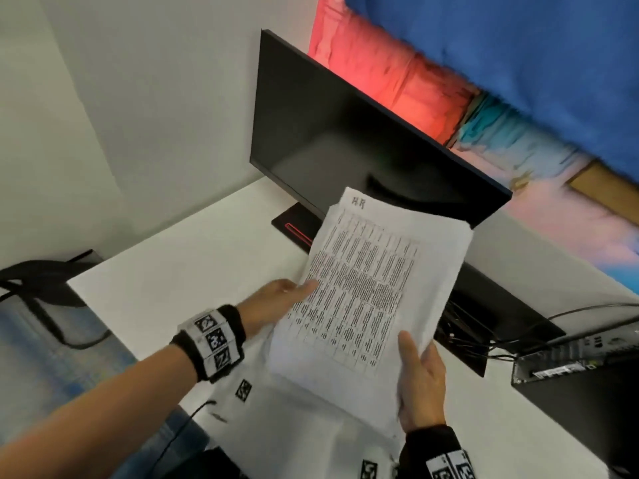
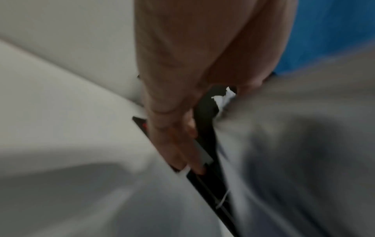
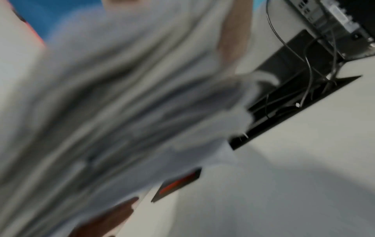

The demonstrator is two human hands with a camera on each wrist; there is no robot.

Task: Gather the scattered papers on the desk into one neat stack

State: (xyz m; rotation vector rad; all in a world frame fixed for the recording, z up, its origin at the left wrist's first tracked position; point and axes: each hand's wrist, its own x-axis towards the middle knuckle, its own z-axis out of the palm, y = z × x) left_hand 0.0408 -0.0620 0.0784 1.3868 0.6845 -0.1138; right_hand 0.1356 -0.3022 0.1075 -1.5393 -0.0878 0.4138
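A stack of white papers (image 1: 366, 292), whose top sheet carries a printed table, is held tilted above the white desk (image 1: 190, 271) in front of the monitor. The sheets are not squared; a page marked "HR" sticks out at the far end. My left hand (image 1: 297, 292) holds the stack's left edge, thumb on top and fingers hidden beneath. My right hand (image 1: 418, 368) grips the near right corner, with the thumb on the top sheet. Both wrist views are blurred: papers (image 2: 294, 144) beside the left hand (image 2: 182, 64), and the papers' underside (image 3: 121, 104).
A dark monitor (image 1: 345, 133) stands behind the stack on a base with a red stripe (image 1: 294, 226). A cable slot with wires (image 1: 484, 326) and a small computer box (image 1: 570, 354) lie to the right. A black chair (image 1: 41, 288) stands left of the desk. Square printed markers (image 1: 243, 390) lie near me.
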